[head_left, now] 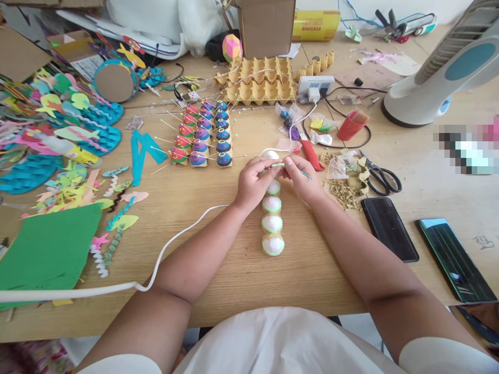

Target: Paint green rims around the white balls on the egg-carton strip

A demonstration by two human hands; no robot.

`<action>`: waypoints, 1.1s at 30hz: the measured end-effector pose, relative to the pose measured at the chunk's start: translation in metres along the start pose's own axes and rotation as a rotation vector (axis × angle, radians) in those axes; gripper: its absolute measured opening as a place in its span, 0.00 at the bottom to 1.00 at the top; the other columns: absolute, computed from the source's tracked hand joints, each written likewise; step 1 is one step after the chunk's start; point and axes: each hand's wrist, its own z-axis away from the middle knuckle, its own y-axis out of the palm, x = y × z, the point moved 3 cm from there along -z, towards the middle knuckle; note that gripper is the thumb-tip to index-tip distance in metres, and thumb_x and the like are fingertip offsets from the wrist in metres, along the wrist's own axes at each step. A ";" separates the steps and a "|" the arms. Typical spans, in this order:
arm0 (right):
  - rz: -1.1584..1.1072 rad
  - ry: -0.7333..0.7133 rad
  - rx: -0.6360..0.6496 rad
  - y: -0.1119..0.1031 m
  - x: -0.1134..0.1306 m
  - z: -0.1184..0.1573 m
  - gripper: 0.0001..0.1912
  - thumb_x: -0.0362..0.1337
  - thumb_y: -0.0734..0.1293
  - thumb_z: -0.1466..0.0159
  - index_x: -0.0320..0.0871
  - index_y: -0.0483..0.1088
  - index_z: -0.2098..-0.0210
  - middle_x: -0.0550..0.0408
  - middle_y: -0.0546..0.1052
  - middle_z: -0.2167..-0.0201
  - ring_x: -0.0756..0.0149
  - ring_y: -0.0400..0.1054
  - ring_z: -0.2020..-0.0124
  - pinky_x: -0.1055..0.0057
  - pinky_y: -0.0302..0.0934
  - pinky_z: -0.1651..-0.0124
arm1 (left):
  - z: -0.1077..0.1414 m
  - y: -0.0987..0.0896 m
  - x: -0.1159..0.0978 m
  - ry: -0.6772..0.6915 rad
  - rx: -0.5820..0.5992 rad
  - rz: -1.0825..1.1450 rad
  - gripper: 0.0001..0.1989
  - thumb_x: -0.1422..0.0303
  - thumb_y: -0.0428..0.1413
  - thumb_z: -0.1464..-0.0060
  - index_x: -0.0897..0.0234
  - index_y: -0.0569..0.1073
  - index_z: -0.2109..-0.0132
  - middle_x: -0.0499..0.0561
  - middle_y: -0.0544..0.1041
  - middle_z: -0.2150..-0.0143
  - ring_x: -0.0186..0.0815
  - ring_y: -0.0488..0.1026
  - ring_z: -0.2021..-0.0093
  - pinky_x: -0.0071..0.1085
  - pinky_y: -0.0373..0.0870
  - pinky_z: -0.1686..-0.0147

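A strip of egg-carton cups (272,224) with white domes ringed in light green lies on the wooden table in front of me. Over its far end, my left hand (255,179) pinches the left end of a small light green strip (278,164). My right hand (299,176) holds the strip's other end between thumb and fingers, and a thin blue stick (306,175) pokes out beside these fingers. Both hands nearly touch and partly cover the cups near the far end.
Painted carton rows (200,132) with pins stand beyond my left hand. Scissors (380,174), two phones (390,228) and a red cup (353,125) are at right. Paper cutouts and a green sheet (47,246) lie left, near a white cable (167,246). A fan (436,78) stands back right.
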 end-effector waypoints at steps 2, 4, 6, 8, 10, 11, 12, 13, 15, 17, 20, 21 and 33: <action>-0.014 0.001 -0.004 0.000 0.000 0.001 0.33 0.70 0.68 0.34 0.46 0.72 0.71 0.59 0.71 0.75 0.68 0.62 0.70 0.66 0.61 0.61 | 0.000 0.000 0.000 0.009 -0.007 0.007 0.20 0.47 0.64 0.35 0.58 0.88 0.51 0.55 0.86 0.55 0.37 0.80 0.57 0.32 0.75 0.62; -0.019 0.007 -0.014 0.000 -0.001 0.001 0.31 0.68 0.71 0.35 0.46 0.72 0.70 0.59 0.72 0.73 0.68 0.64 0.68 0.66 0.63 0.59 | 0.000 0.001 0.002 0.018 -0.012 0.012 0.18 0.50 0.66 0.35 0.57 0.88 0.50 0.54 0.85 0.56 0.37 0.80 0.58 0.31 0.73 0.65; -0.022 0.014 -0.033 -0.001 -0.001 0.002 0.30 0.67 0.72 0.35 0.46 0.72 0.70 0.59 0.74 0.72 0.67 0.65 0.67 0.66 0.64 0.57 | 0.000 0.003 0.003 0.030 -0.006 0.005 0.16 0.53 0.67 0.36 0.57 0.88 0.48 0.54 0.85 0.55 0.36 0.79 0.58 0.30 0.72 0.64; -0.031 0.022 -0.047 -0.002 -0.001 0.002 0.29 0.66 0.73 0.35 0.45 0.72 0.70 0.58 0.75 0.72 0.67 0.66 0.67 0.65 0.64 0.55 | 0.001 0.004 0.004 0.044 0.010 0.000 0.16 0.55 0.68 0.36 0.57 0.87 0.46 0.53 0.85 0.54 0.36 0.79 0.56 0.31 0.74 0.60; -0.036 0.025 -0.057 -0.003 -0.001 0.002 0.30 0.67 0.73 0.36 0.45 0.72 0.70 0.58 0.75 0.71 0.67 0.66 0.66 0.66 0.64 0.55 | 0.001 0.004 0.005 0.054 0.020 0.003 0.17 0.57 0.69 0.37 0.57 0.87 0.46 0.53 0.85 0.53 0.37 0.79 0.55 0.32 0.75 0.57; -0.032 0.025 -0.055 -0.003 -0.001 0.002 0.30 0.67 0.73 0.36 0.45 0.72 0.70 0.59 0.75 0.71 0.67 0.66 0.67 0.66 0.64 0.56 | 0.001 0.004 0.005 0.053 0.021 0.006 0.16 0.57 0.69 0.38 0.57 0.87 0.46 0.53 0.85 0.53 0.37 0.80 0.55 0.32 0.75 0.57; -0.027 0.023 -0.049 -0.002 -0.001 0.001 0.31 0.68 0.73 0.36 0.45 0.72 0.70 0.59 0.74 0.72 0.68 0.65 0.67 0.66 0.64 0.56 | 0.000 0.004 0.005 0.045 0.019 0.008 0.16 0.57 0.69 0.38 0.57 0.87 0.47 0.54 0.85 0.53 0.37 0.80 0.55 0.32 0.74 0.58; -0.022 0.021 -0.036 -0.002 -0.002 0.001 0.31 0.68 0.72 0.36 0.45 0.71 0.71 0.59 0.73 0.73 0.68 0.64 0.68 0.66 0.64 0.57 | 0.000 0.003 0.005 0.032 0.016 0.007 0.15 0.56 0.69 0.37 0.57 0.88 0.48 0.54 0.86 0.53 0.37 0.79 0.56 0.31 0.73 0.60; -0.034 0.018 -0.011 0.000 -0.004 0.001 0.33 0.70 0.69 0.35 0.46 0.71 0.71 0.60 0.71 0.74 0.68 0.62 0.70 0.66 0.63 0.60 | -0.001 0.001 0.005 -0.002 0.006 0.006 0.15 0.54 0.68 0.36 0.57 0.89 0.49 0.54 0.86 0.54 0.36 0.79 0.57 0.31 0.72 0.64; -0.084 0.026 -0.015 0.000 -0.008 0.001 0.33 0.71 0.67 0.34 0.46 0.73 0.71 0.60 0.70 0.75 0.69 0.60 0.71 0.66 0.61 0.62 | -0.001 0.000 0.005 -0.021 -0.001 0.007 0.16 0.53 0.67 0.35 0.57 0.89 0.49 0.55 0.85 0.54 0.35 0.78 0.59 0.30 0.72 0.65; -0.140 0.070 -0.019 0.000 -0.014 0.001 0.32 0.70 0.70 0.35 0.46 0.73 0.70 0.61 0.69 0.75 0.69 0.60 0.71 0.68 0.55 0.66 | -0.001 0.000 0.005 -0.016 -0.004 0.001 0.14 0.55 0.69 0.36 0.57 0.89 0.49 0.54 0.85 0.54 0.35 0.79 0.57 0.30 0.74 0.63; -0.148 0.081 -0.015 -0.001 -0.015 0.001 0.32 0.70 0.71 0.36 0.45 0.73 0.70 0.61 0.69 0.75 0.69 0.60 0.71 0.68 0.54 0.66 | 0.000 0.000 0.005 -0.010 -0.004 -0.007 0.14 0.57 0.69 0.36 0.57 0.89 0.49 0.54 0.85 0.54 0.36 0.79 0.57 0.30 0.74 0.62; -0.121 0.082 -0.013 -0.002 -0.012 0.002 0.32 0.68 0.73 0.37 0.45 0.73 0.73 0.62 0.69 0.77 0.71 0.58 0.73 0.68 0.56 0.63 | 0.000 -0.001 0.000 0.068 0.007 -0.102 0.10 0.68 0.70 0.37 0.56 0.89 0.49 0.52 0.87 0.55 0.39 0.82 0.51 0.36 0.79 0.47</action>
